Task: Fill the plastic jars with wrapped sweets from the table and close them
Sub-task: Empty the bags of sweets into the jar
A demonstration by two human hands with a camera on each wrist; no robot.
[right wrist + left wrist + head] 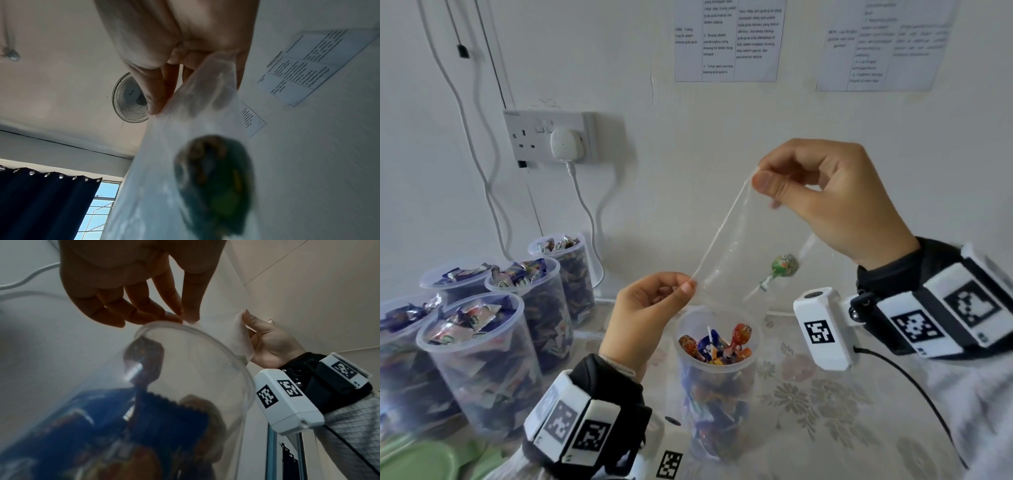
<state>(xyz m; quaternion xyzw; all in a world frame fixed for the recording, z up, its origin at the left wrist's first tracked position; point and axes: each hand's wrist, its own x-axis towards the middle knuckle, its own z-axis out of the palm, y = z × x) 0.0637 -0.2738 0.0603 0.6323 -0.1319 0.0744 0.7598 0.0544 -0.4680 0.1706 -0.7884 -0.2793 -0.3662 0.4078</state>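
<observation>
I hold a clear plastic bag (729, 246) stretched slantwise between both hands above an open plastic jar (756, 346). My left hand (688, 286) pinches the bag's lower corner just over the jar's rim. My right hand (756, 180) pinches the upper corner, higher and to the right. One green wrapped lollipop (785, 265) lies inside the bag near its lower side. The jar holds several wrapped lollipops, and no lid is on it. In the left wrist view the left hand (185, 318) pinches the bag (232, 331) above the jar's rim (242, 369). The right wrist view shows the bag (205, 105) and the blurred green lollipop (216, 178).
Several open jars (479, 359) packed with wrapped sweets stand at the left on the flowered tablecloth (825, 411). Green lids (417, 459) lie at the bottom left corner. A wall socket (551, 137) with hanging cables is behind the jars.
</observation>
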